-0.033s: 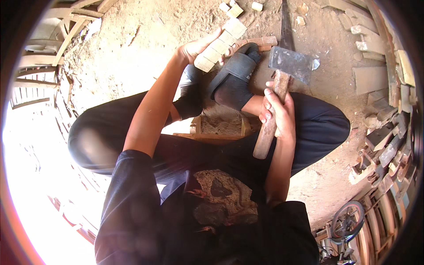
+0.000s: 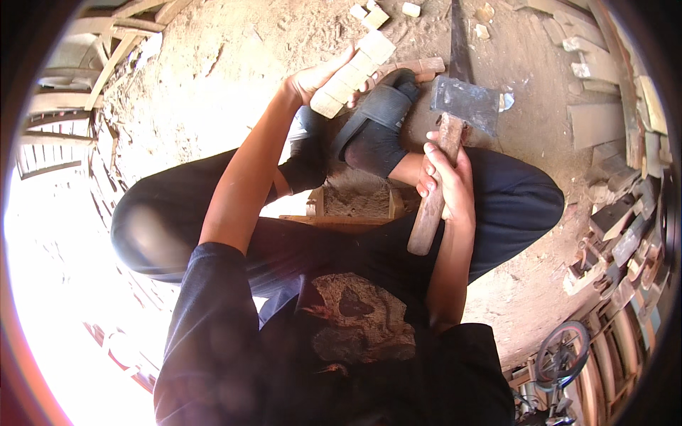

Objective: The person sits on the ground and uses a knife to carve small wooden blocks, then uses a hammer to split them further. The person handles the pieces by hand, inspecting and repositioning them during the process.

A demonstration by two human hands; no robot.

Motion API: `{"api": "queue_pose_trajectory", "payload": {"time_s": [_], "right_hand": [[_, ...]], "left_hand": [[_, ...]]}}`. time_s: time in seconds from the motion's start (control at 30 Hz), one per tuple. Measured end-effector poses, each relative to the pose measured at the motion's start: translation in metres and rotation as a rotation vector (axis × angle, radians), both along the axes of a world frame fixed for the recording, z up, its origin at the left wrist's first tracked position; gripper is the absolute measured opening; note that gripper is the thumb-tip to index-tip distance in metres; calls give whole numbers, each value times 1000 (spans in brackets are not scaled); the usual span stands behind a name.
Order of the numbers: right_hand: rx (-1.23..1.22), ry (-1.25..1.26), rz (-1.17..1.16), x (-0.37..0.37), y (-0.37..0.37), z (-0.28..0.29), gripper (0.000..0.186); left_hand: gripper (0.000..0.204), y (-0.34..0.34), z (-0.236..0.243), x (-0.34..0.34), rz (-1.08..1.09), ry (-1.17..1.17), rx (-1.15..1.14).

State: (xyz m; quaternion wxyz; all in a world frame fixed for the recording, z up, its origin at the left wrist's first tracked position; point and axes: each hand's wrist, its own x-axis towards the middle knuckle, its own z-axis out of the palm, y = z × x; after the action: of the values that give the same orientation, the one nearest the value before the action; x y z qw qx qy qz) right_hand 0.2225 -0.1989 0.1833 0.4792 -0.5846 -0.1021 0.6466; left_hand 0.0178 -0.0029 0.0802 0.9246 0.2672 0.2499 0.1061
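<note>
My left hand [image 2: 312, 80] is closed around a pale wooden block [image 2: 355, 73], which has grooves across it and is held tilted beyond my crossed feet. Its fingertips show at the block's right edge. My right hand [image 2: 452, 181] grips the wooden handle of a hatchet [image 2: 463, 103], with the thumb along the handle. The hatchet's broad dark metal head points away from me, over the ground to the right of my sandal [image 2: 387, 106]. The hatchet and the block are apart.
Small pale wood blocks [image 2: 375, 18] lie on the dirt floor ahead. A reddish notched strip [image 2: 426, 67] and a long dark bar [image 2: 460, 42] lie past my feet. Stacked wood scraps [image 2: 618, 220] line the right side, with a bicycle wheel [image 2: 563, 353] at lower right.
</note>
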Motion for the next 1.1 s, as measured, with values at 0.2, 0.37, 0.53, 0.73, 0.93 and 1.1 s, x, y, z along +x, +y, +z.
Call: {"api": "queue_pose_trajectory", "payload": {"time_s": [0.2, 0.37, 0.53, 0.73, 0.93, 1.1], "right_hand": [[9, 19, -55, 17, -3, -20, 33], [14, 13, -94, 22, -3, -21, 34], [2, 15, -90, 19, -4, -25, 32], [-9, -213, 41, 2, 6, -37, 27], [28, -809, 408, -9, 31, -47, 54], [17, -894, 637, -27, 74, -41, 47]], "left_hand": [[66, 16, -11, -15, -264, 179, 17], [58, 19, -2, -15, -371, 254, 449], [53, 30, 6, -2, -379, 534, 498], [68, 32, -25, 5, -777, 1207, 1178], [59, 18, -13, 18, -902, 1465, 1279], [52, 19, -15, 10, -826, 1467, 1349]]}}
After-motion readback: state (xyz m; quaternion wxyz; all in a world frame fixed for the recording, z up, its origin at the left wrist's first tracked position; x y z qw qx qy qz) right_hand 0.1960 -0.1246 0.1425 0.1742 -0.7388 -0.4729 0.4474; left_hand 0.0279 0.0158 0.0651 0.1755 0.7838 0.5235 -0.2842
